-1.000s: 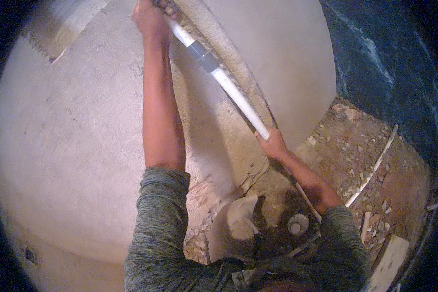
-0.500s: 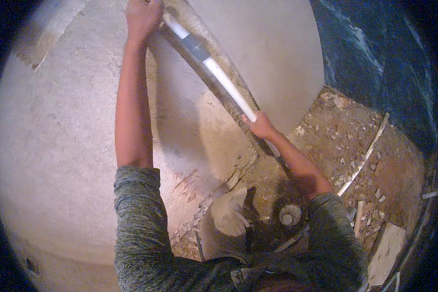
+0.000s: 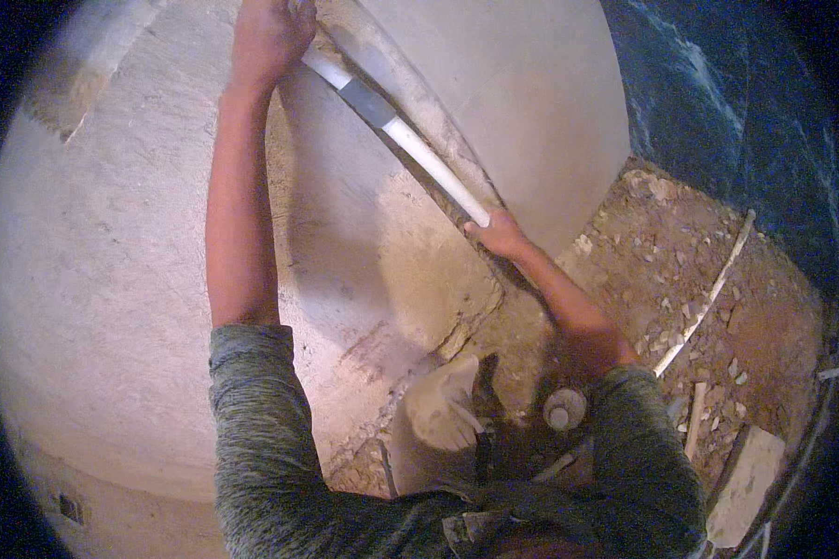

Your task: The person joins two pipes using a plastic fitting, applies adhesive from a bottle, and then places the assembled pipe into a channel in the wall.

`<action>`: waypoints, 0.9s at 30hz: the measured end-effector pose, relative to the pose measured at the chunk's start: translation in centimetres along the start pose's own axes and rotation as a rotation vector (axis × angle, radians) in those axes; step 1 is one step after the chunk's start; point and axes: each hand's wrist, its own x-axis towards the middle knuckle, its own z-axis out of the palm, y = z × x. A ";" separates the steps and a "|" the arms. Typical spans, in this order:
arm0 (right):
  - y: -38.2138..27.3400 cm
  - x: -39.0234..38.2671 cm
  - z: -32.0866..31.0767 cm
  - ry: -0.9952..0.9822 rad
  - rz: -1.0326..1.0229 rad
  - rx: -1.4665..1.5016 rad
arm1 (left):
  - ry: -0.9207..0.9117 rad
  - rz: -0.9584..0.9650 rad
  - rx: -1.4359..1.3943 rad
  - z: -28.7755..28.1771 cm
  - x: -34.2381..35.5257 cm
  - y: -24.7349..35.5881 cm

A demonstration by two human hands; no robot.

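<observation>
Two hands are seen clamped on one long white pipe (image 3: 410, 149), which is laid slantwise against a plastered wall (image 3: 112, 261) along a rough vertical groove (image 3: 419, 93). The left hand (image 3: 268, 33) is raised high near the top edge and is closed around the pipe's upper end; the right hand (image 3: 502, 233) is closed around its lower end, well apart from the left. A grey band (image 3: 368, 101) is seen on the pipe between the two hands, nearer the left one. Both arms are bare below grey mottled sleeves (image 3: 270, 419). Below the right hand, broken plaster and rubble are seen at the wall's foot. To the right, reddish stony ground (image 3: 699, 279) is strewn with a thin pale rod (image 3: 708, 298) and a pale slab (image 3: 744, 484)
</observation>
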 end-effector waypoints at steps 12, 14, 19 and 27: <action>1.3 -1.0 -0.2 0.042 -0.024 -0.073 | -0.074 -0.054 -0.089 0.8 -0.6 0.0; 2.7 -2.9 -0.4 -0.043 -0.008 0.038 | -0.033 -0.230 -0.292 0.3 -0.9 0.3; 12.3 -7.3 -4.3 -0.423 0.141 -0.588 | -0.079 -0.401 -0.200 0.0 -1.3 0.4; 22.0 -20.1 -9.6 -0.846 0.496 -0.738 | -0.048 -0.509 -0.309 1.1 -2.3 4.1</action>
